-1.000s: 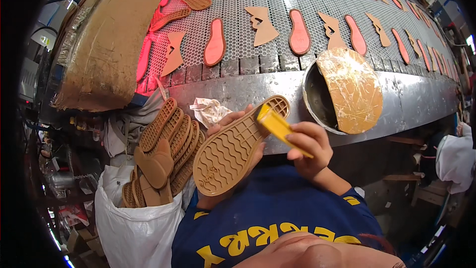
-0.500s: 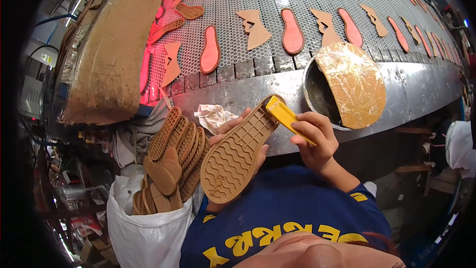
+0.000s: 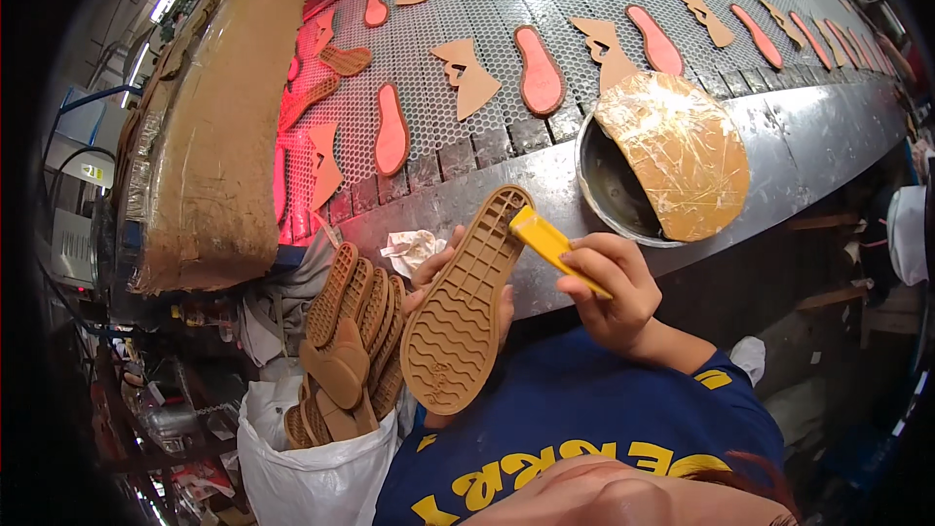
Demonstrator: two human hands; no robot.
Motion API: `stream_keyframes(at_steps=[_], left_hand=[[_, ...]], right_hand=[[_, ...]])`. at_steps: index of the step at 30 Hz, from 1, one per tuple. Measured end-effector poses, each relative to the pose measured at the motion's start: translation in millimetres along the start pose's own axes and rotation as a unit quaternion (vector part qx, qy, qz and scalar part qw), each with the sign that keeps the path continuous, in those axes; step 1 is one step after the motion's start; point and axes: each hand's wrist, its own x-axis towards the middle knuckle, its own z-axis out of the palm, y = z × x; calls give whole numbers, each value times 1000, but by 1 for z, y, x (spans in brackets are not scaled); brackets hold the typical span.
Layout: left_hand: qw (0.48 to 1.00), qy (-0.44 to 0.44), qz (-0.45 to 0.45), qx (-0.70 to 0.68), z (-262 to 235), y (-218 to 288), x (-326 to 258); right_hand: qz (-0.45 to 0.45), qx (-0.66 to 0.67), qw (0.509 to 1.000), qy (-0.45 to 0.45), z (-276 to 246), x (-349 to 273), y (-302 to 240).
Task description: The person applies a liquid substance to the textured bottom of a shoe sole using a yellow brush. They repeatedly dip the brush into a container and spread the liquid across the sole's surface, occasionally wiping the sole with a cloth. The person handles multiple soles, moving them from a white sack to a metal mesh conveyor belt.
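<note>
- sole (image 3: 466, 304), tan rubber, tread side up, sits tilted in front of the chest, its toe end reaching toward the metal surface (image 3: 545, 185) edge.
- left hand (image 3: 443, 268) grips the sole from beneath, fingers curling around its edges.
- right hand (image 3: 606, 290) is clenched on a yellow tool (image 3: 557, 249), whose tip touches the sole's upper rim.
- more soles (image 3: 351, 341) stand bunched in a white bag (image 3: 312, 472), just left of the held one.
- a round tin (image 3: 609, 190) with a wrapped lid (image 3: 677, 151) rests on the surface, beside the mesh belt (image 3: 545, 0) carrying cut pieces.
</note>
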Motion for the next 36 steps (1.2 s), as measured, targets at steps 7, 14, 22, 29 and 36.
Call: stream_keyframes(at_steps=[7, 14, 22, 29, 36], left_hand=[[857, 6, -125, -500, 3, 5, 11], [814, 87, -163, -551, 13, 23, 25], [670, 114, -180, -712, 16, 17, 23], [920, 143, 59, -360, 42, -5, 25], [807, 25, 12, -591, 31, -16, 19]], right_hand=[[-75, 55, 995, -41, 8, 4, -4], [-132, 202, 964, -111, 16, 5, -18], [-104, 94, 986, -91, 13, 13, -13], [-193, 140, 959, -154, 11, 11, -30], [-189, 111, 961, -166, 19, 19, -33]])
